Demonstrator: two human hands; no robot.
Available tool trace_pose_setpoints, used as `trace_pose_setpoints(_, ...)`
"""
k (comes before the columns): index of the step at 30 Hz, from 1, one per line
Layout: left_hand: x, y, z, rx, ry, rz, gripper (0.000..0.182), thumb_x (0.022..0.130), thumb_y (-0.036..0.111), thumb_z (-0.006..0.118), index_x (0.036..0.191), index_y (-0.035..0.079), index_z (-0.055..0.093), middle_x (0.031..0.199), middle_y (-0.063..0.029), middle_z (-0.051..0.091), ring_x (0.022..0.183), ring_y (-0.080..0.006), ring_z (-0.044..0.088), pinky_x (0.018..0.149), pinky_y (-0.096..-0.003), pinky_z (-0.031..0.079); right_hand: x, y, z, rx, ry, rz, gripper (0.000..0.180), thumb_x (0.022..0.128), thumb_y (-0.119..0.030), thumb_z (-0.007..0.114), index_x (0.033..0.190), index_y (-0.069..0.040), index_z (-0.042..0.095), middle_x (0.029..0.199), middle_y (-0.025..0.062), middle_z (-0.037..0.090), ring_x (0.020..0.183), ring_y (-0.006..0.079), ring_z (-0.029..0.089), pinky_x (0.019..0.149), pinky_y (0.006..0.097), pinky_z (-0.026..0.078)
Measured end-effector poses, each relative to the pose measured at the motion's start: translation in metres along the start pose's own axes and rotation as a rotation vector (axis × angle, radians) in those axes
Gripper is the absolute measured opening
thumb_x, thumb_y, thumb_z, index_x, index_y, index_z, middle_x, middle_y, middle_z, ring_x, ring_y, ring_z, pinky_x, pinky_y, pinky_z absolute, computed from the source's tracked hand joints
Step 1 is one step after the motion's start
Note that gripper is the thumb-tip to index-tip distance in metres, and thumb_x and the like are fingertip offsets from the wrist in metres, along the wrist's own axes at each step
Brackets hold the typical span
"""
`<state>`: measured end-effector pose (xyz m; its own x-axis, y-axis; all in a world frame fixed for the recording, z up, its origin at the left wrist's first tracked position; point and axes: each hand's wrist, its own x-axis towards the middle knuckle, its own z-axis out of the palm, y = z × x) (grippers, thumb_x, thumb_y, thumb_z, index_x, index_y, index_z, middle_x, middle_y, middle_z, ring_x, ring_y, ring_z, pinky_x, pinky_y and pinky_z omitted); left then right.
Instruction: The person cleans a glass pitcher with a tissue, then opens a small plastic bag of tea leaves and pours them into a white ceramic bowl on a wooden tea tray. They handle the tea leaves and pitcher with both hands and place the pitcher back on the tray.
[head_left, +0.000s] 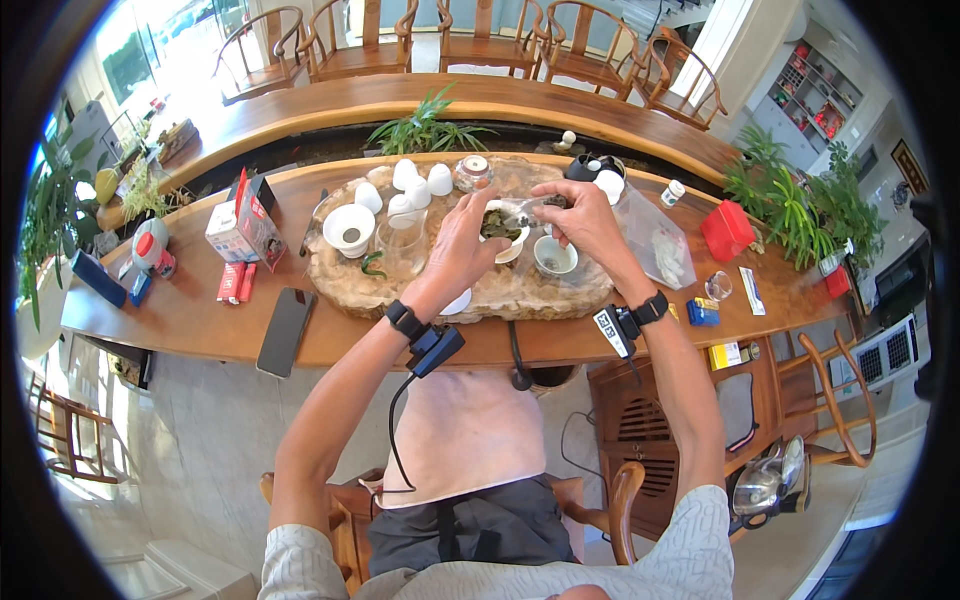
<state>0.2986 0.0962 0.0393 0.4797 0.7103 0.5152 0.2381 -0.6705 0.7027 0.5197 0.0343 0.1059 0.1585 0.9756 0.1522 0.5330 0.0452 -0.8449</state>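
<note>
My left hand (466, 238) is at the left side of a white bowl (511, 253) with wet green-brown tea leaves (496, 223) in it. Its thumb lies by the near rim and its fingers by the far rim; whether they grip the bowl is unclear. Pinched in my right hand (574, 214) is a small clear plastic packet (517, 211), tilted over the bowl, with dark bits at its edge. A second white bowl (556, 256) stands just below my right hand. Left of my left hand are a clear glass pitcher (401, 244) and a white strainer cup (349, 227).
The stone-like tea tray (345, 289) rests on a wooden table (202, 322). Several upturned white cups (418, 191) stand at its back. A clear plastic box (649, 240) and red box (727, 229) are to the right. Leftward lie a smartphone (286, 332) and a carton (244, 229).
</note>
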Motion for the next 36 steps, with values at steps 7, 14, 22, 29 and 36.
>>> trace_pose_setpoints(7, 0.007, -0.015, 0.002, -0.074, -0.052, -0.051, 0.067, 0.085, 0.008, 0.084, 0.145, -0.002, 0.057, 0.140, -0.0282, 0.067, 0.135, -0.0487, 0.060, 0.113, -0.0522, 0.048, 0.020, 0.011, 0.012, -0.320, 0.056, -0.386, 0.050, 0.083, -0.005, 0.083, 0.133, -0.005, 0.079, 0.087, 0.0097, 0.080, 0.062, 0.0093, 0.065, 0.060, 0.0291, 0.054)
trace_pose_setpoints(14, 0.002, -0.015, 0.002, -0.099, -0.047, -0.077, 0.067, 0.084, 0.001, 0.082, 0.146, -0.001, 0.057, 0.138, -0.0263, 0.069, 0.133, -0.0457, 0.064, 0.111, -0.0501, 0.050, 0.013, 0.003, 0.006, -0.186, 0.052, -0.223, 0.062, 0.079, -0.003, 0.081, 0.140, -0.008, 0.075, 0.099, 0.0221, 0.079, 0.072, 0.0270, 0.069, 0.075, 0.0378, 0.057)
trace_pose_setpoints(22, -0.001, -0.019, -0.001, -0.153, -0.044, -0.138, 0.074, 0.086, 0.004, 0.085, 0.153, 0.007, 0.055, 0.146, -0.0139, 0.071, 0.140, -0.0317, 0.065, 0.114, -0.0438, 0.053, 0.011, 0.002, 0.010, -0.233, 0.144, -0.333, 0.065, 0.082, -0.004, 0.080, 0.147, -0.006, 0.070, 0.107, 0.0214, 0.079, 0.082, 0.0281, 0.070, 0.080, 0.0382, 0.057)
trace_pose_setpoints(29, -0.002, -0.011, -0.001, -0.125, -0.080, -0.185, 0.072, 0.085, 0.006, 0.085, 0.152, 0.005, 0.057, 0.144, -0.0176, 0.072, 0.133, -0.0352, 0.068, 0.111, -0.0436, 0.052, 0.015, -0.001, 0.013, -0.229, 0.197, -0.307, 0.063, 0.085, -0.005, 0.079, 0.147, -0.005, 0.069, 0.110, 0.0219, 0.079, 0.079, 0.0265, 0.070, 0.078, 0.0387, 0.058)
trace_pose_setpoints(36, 0.001, -0.004, -0.004, -0.148, -0.073, -0.182, 0.069, 0.086, 0.008, 0.085, 0.149, 0.000, 0.059, 0.140, -0.0244, 0.072, 0.135, -0.0423, 0.066, 0.114, -0.0472, 0.051, 0.011, -0.002, 0.016, -0.172, 0.158, -0.309, 0.071, 0.083, 0.000, 0.080, 0.152, 0.000, 0.062, 0.118, 0.0227, 0.079, 0.077, 0.0190, 0.070, 0.076, 0.0346, 0.059)
